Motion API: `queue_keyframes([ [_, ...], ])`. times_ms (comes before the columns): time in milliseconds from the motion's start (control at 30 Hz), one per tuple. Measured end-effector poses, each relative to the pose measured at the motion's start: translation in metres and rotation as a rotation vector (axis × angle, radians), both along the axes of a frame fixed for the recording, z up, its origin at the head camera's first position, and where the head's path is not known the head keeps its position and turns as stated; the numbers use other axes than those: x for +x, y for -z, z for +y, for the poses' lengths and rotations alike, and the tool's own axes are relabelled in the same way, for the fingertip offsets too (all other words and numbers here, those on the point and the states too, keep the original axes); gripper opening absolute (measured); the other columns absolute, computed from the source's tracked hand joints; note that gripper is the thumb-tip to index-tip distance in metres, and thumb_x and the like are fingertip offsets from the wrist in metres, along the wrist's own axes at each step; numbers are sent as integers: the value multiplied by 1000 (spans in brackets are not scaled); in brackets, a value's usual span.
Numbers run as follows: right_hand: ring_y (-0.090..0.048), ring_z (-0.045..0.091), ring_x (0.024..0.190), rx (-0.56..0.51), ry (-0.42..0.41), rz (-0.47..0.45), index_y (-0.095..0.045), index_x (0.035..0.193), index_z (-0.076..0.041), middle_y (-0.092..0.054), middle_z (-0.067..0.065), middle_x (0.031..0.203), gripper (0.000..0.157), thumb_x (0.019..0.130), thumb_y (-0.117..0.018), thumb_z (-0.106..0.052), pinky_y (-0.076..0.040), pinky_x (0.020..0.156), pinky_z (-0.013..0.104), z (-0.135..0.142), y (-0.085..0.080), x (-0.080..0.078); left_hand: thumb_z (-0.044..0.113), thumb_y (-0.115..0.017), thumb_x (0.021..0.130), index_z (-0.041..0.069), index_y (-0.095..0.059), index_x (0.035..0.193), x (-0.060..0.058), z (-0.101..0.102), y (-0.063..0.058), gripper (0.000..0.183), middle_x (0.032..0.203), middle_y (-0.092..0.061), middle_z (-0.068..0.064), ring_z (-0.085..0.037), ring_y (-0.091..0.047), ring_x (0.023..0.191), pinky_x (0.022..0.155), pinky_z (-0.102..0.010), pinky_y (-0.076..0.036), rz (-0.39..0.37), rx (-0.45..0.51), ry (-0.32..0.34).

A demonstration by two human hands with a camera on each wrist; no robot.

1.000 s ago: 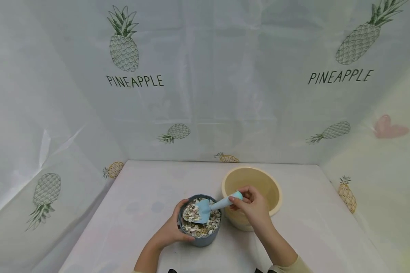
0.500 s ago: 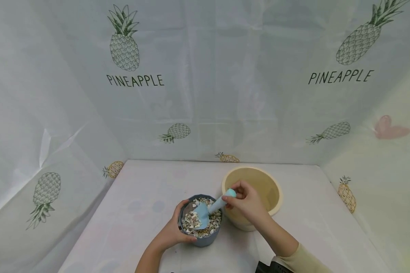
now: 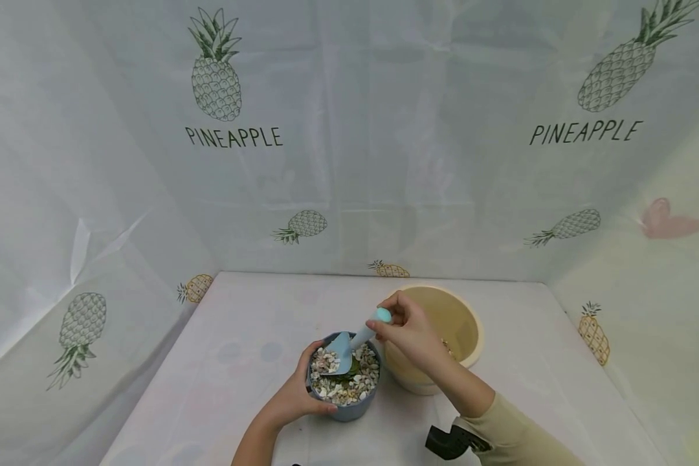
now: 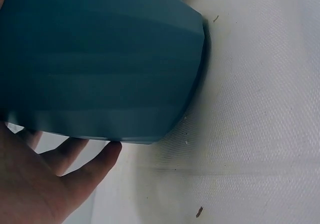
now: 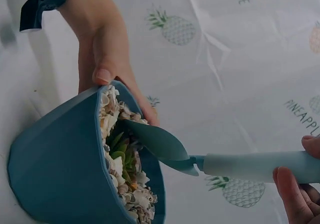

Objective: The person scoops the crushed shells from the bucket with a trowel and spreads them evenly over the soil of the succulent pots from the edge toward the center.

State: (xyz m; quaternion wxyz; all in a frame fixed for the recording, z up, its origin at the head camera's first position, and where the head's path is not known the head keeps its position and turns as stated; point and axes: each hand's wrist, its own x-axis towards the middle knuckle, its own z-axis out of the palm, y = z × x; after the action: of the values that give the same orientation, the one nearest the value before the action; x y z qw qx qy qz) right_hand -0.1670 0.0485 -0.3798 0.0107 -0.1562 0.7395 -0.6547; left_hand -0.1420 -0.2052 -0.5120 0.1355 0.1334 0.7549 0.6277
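Note:
A blue-grey flower pot (image 3: 352, 412) stands on the table, filled with pale shells and pebbles (image 5: 142, 199). Among them, green succulent leaves (image 5: 120, 154) show beneath the trowel. My left hand (image 3: 296, 396) grips the pot around its left side, thumb at the near side; in the left wrist view, its fingers touch the pot wall. My right hand (image 3: 410, 331) pinches the end of a light blue garden trowel's handle (image 5: 250, 166). The trowel blade (image 3: 342, 353) lies tilted over the shells inside the rim, its tip hidden among them.
Right behind the pot stands a cream bucket (image 3: 479, 327), partly covered by my right forearm; a few small bits show inside it. White sheeting (image 3: 349, 162) printed with pineapples rises behind and at both sides of the white table (image 3: 250, 323).
The trowel handle has swung left and upward with my right hand, and its blade has turned over the shells. Green leaves now show in the pot. My left hand stays on the pot.

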Motion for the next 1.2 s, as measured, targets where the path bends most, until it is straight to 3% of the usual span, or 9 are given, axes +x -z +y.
queue_keyframes([
  [233, -66, 24, 69, 28, 6, 58, -57, 102, 1, -63, 13, 89, 25, 85, -75, -3, -58, 65, 40, 5, 1, 2, 26, -91, 69, 21, -7, 155, 0, 1, 0, 120, 155, -17, -20, -46, -24, 139, 104, -62, -32, -6, 16, 9],
  [500, -66, 22, 69, 58, -5, 63, -59, 102, 1, -64, 11, 87, 27, 84, -77, -6, -58, 65, 43, 5, -3, 8, 25, -92, 67, 14, -5, 156, -1, 0, 1, 124, 154, -22, -19, -44, -27, 138, 105, -61, -31, 4, 15, 0],
  [800, -65, 22, 67, 20, 53, 22, -57, 103, 4, -63, 13, 89, 28, 84, -76, -3, -58, 62, 32, 0, -2, 1, 25, -90, 70, 25, -8, 155, 0, 0, 1, 118, 155, -16, -20, -47, -25, 138, 102, -59, -36, -2, 21, 13],
  [1200, -66, 22, 69, 29, 67, 93, -56, 99, 2, -63, 15, 88, 24, 85, -75, -2, -58, 66, 44, 11, 0, 0, 24, -92, 68, 22, -7, 155, 0, 2, 0, 121, 155, -17, -23, -49, -24, 138, 103, -61, -34, 0, 17, 4],
])
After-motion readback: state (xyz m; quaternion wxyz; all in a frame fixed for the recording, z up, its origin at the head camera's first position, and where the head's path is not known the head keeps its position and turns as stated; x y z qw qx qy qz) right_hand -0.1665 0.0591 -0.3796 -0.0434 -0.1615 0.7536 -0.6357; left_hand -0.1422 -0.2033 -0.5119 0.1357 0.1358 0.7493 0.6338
